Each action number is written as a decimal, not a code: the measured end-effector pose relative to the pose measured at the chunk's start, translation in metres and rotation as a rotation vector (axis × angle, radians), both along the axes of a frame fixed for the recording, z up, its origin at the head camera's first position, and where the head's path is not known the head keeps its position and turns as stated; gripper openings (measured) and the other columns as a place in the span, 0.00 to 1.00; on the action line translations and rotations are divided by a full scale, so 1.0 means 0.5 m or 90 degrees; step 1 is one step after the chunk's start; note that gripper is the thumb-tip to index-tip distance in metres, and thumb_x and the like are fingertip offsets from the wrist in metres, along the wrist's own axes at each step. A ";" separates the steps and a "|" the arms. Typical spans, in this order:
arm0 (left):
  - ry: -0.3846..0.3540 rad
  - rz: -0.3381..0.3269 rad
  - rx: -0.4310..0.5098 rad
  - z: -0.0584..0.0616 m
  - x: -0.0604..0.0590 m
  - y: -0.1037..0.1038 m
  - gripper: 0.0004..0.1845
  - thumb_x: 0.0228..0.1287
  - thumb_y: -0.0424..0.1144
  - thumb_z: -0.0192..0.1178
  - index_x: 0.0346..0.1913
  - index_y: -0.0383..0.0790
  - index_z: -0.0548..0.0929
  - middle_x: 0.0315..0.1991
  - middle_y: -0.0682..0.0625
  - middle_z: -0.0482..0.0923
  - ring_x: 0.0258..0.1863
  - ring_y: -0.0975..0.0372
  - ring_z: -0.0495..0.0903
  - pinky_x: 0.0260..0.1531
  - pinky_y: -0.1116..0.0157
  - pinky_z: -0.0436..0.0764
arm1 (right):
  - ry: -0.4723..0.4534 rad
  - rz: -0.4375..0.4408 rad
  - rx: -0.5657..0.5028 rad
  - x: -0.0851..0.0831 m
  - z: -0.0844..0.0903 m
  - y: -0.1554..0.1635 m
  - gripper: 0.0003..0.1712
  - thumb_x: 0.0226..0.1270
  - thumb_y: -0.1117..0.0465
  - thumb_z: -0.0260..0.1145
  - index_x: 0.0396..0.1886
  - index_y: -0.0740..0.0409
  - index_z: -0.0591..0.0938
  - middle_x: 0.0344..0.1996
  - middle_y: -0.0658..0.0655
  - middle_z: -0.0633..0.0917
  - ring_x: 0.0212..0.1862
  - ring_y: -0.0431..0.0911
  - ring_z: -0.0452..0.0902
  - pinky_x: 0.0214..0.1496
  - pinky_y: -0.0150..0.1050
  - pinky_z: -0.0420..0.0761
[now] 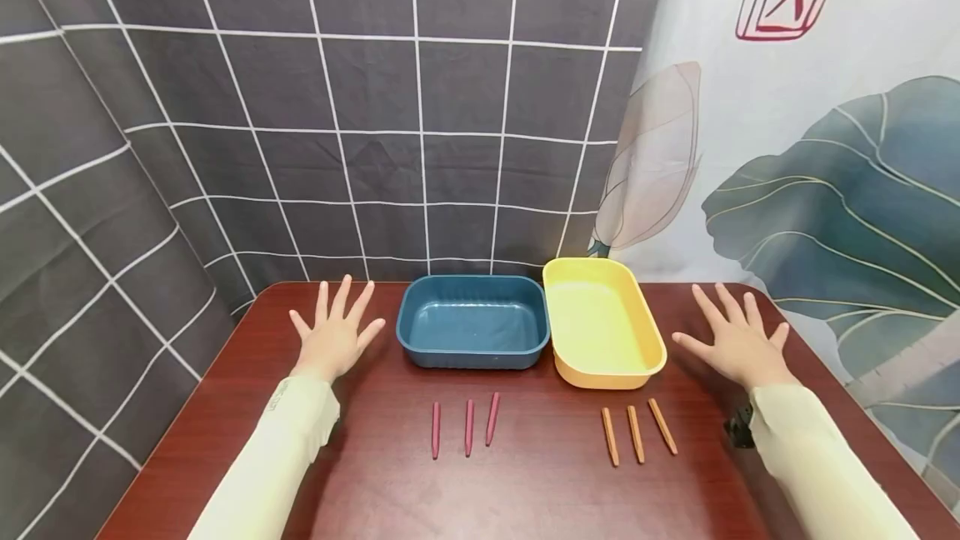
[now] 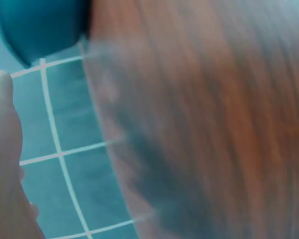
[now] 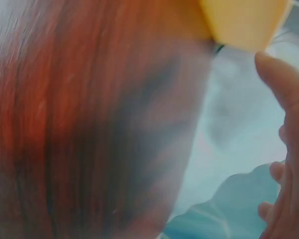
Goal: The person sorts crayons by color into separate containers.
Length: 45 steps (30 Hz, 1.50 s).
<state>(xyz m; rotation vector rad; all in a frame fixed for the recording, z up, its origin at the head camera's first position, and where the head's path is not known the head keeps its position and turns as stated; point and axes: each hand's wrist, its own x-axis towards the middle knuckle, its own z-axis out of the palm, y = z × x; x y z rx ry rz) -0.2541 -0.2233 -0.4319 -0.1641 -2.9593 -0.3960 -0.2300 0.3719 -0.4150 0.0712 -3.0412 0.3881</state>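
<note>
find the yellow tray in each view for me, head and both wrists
Head: the yellow tray sits right of centre on the table, beside the blue tray, with the right hand to its right.
Left wrist: not in view; only a blue tray corner shows at top left.
Right wrist: a blurred corner of the yellow tray at the top right edge.
Shared landmark: the red-brown table, in all three views.
</note>
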 end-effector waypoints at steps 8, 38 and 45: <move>0.071 -0.075 0.002 0.025 0.022 0.037 0.41 0.73 0.59 0.55 0.81 0.49 0.54 0.81 0.38 0.45 0.79 0.39 0.41 0.70 0.29 0.42 | 0.030 0.018 -0.013 0.042 0.019 -0.040 0.52 0.69 0.41 0.65 0.79 0.65 0.55 0.74 0.79 0.53 0.71 0.79 0.48 0.57 0.84 0.57; 0.045 -0.137 -0.014 -0.018 0.078 0.106 0.44 0.72 0.59 0.57 0.78 0.32 0.59 0.78 0.37 0.57 0.78 0.44 0.54 0.71 0.36 0.56 | -0.125 -0.040 -0.211 0.143 -0.023 -0.164 0.15 0.58 0.63 0.75 0.31 0.67 0.76 0.22 0.54 0.77 0.20 0.43 0.75 0.23 0.38 0.79; 0.039 -0.137 -0.009 -0.023 0.076 0.104 0.45 0.72 0.60 0.56 0.79 0.32 0.58 0.79 0.38 0.55 0.78 0.45 0.54 0.72 0.37 0.55 | -0.131 -0.054 -0.195 0.146 -0.027 -0.175 0.15 0.56 0.65 0.76 0.28 0.64 0.76 0.19 0.53 0.76 0.21 0.44 0.74 0.24 0.38 0.76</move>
